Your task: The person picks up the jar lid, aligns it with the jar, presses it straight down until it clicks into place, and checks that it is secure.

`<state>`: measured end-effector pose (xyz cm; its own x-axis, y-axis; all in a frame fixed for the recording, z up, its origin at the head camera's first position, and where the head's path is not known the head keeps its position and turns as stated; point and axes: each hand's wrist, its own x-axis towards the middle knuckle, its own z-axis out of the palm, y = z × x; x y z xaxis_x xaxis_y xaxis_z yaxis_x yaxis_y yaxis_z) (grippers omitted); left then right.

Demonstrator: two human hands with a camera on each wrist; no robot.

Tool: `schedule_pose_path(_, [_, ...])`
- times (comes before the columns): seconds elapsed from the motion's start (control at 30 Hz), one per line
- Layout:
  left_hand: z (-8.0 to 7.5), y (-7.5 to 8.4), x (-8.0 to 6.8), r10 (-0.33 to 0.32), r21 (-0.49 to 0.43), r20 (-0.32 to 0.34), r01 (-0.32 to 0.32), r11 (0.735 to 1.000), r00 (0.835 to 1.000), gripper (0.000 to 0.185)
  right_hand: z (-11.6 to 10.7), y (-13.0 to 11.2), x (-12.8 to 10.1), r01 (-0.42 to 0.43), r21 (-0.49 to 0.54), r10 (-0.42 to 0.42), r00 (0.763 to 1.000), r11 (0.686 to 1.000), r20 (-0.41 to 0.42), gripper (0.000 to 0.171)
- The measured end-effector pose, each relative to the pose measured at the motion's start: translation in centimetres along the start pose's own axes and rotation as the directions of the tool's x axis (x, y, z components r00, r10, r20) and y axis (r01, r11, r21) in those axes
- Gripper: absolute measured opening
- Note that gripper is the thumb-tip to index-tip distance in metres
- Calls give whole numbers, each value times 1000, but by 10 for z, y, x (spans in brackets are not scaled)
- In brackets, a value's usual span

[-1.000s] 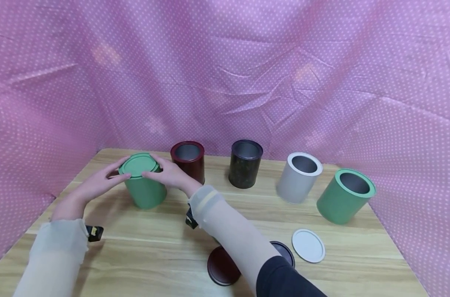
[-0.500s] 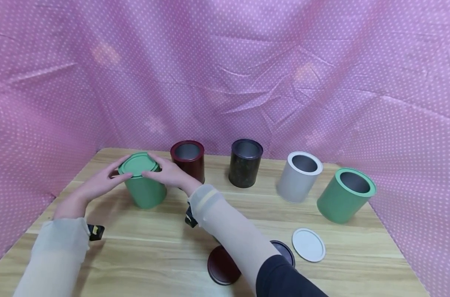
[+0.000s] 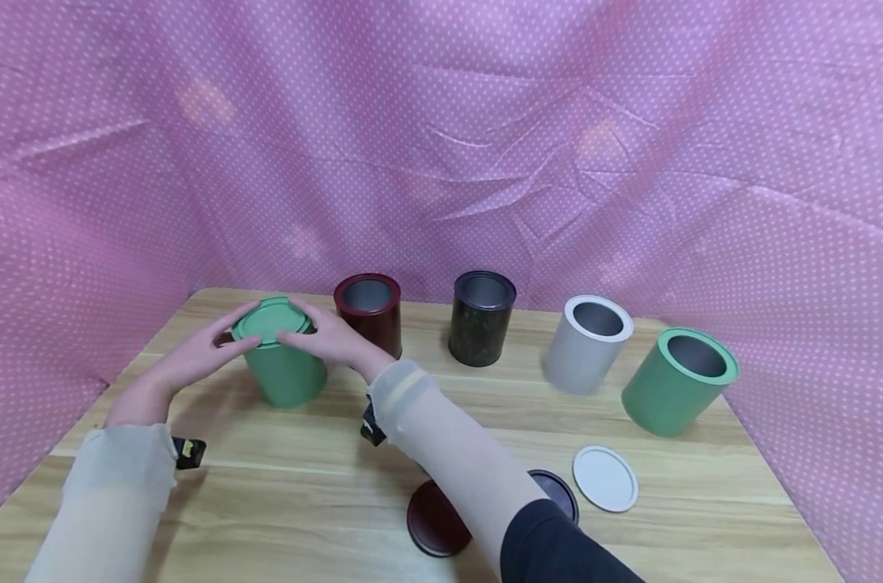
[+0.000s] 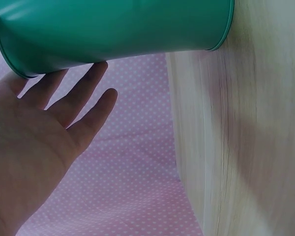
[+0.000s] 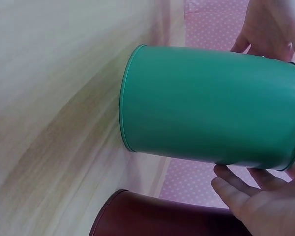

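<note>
At the left of the head view, a green can (image 3: 287, 379) stands upright on the wooden table with a round green lid (image 3: 268, 321) lying over its top, a bit off-centre to the can's rim. My left hand (image 3: 188, 361) grips the lid's left edge, thumb at the front and index finger toward the back. From the other side my right hand (image 3: 334, 337) grips the right edge the same way. In the left wrist view the other fingers (image 4: 91, 93) spread beside the can wall. The right wrist view shows several fingertips right at the can's upper side.
Open cans in dark red (image 3: 372, 324), black (image 3: 479, 336), white (image 3: 582, 364) and green (image 3: 663, 398) stand along the back and right. Lids in white (image 3: 605, 479), dark purple (image 3: 558, 494) and dark red (image 3: 437, 522) lie in front, partly under my right forearm. Pink dotted cloth (image 3: 441, 146) encloses the table.
</note>
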<state>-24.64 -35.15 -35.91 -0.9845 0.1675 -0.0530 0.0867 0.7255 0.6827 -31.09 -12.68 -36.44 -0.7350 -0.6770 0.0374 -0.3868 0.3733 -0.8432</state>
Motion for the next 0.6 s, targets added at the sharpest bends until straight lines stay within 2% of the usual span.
schedule_pose_path(0.2, [0,0,0,-7,-22,4,7,1000,1000,75,1,0,0,18,-14,-18,1000,1000,-3,71])
schedule_pose_path(0.6, [0,3,-2,5,-37,12,-4,999,1000,74,1,-1,-1,-22,30,22,1000,999,1,72])
